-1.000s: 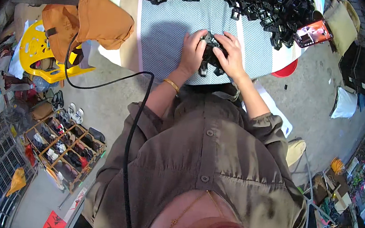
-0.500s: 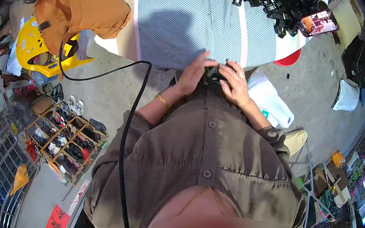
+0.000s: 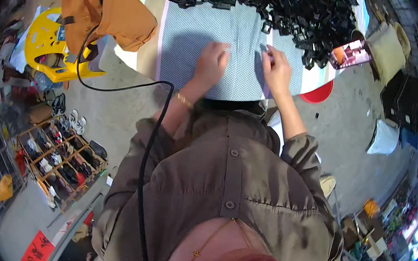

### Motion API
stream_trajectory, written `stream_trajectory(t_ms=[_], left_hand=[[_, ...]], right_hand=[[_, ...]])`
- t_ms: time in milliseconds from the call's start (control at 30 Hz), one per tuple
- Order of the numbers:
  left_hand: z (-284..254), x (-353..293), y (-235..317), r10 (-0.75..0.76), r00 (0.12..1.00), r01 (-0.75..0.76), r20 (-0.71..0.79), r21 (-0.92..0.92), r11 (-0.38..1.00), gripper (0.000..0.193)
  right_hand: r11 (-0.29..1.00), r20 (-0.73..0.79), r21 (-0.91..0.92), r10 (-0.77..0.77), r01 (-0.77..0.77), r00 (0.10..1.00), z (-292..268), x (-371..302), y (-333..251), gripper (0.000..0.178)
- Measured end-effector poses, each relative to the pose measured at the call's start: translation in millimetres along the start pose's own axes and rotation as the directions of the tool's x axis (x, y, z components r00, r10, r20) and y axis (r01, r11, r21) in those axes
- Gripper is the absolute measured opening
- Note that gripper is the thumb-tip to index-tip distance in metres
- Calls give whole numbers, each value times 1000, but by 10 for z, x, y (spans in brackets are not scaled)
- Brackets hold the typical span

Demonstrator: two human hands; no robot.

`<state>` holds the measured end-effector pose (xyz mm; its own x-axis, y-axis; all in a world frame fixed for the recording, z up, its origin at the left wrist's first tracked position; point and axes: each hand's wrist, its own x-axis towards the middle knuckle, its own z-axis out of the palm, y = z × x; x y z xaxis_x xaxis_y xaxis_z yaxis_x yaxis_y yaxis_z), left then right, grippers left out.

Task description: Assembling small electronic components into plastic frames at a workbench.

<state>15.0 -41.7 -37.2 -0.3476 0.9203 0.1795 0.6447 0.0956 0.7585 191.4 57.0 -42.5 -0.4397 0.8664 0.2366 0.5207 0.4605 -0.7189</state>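
Observation:
Both my hands are over the patterned cloth (image 3: 240,85) that covers the table in front of me. My left hand (image 3: 211,65) is on the left side, thumb and fingers apart, with nothing visible between them. My right hand (image 3: 278,72) is farther right, near a pale stripe; its thumb and index finger are parted, and I see no piece in it. Beyond my hands lies a large heap of small black plastic buckle-like pieces (image 3: 305,12), spread across the far side and down the right. The nearest loose pieces are a little beyond my right fingertips.
A lit phone (image 3: 350,55) rests at the table's right edge. A brown-orange cloth bag (image 3: 129,18) hangs at the left by a yellow plastic chair (image 3: 38,41). A black cable (image 3: 143,169) runs down past my left arm. Below the right edge stands a red basin (image 3: 318,93); a shoe rack (image 3: 61,160) is lower left.
My hands have moved from the near table edge, where they were together around a dark piece, forward and apart onto the cloth. The view has shifted, showing more of the black heap.

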Motion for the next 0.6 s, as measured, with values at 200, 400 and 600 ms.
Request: stream_trajectory(t_ms=[200,400,600], left_hand=[[249,865,-372,98,959,-2,-265,340,940,33],[263,1190,-436,-83,964,186,-253,420,888,29],[137,949,-465,174,983,-146,-65,312,939,31]], right_hand=[[921,-11,-388,-25,18,1000,212,650,169,40],[941,27,-321,-101,104,995,221,714,287,30],[942,-41,-335,-14,0,999,244,700,173,28]])
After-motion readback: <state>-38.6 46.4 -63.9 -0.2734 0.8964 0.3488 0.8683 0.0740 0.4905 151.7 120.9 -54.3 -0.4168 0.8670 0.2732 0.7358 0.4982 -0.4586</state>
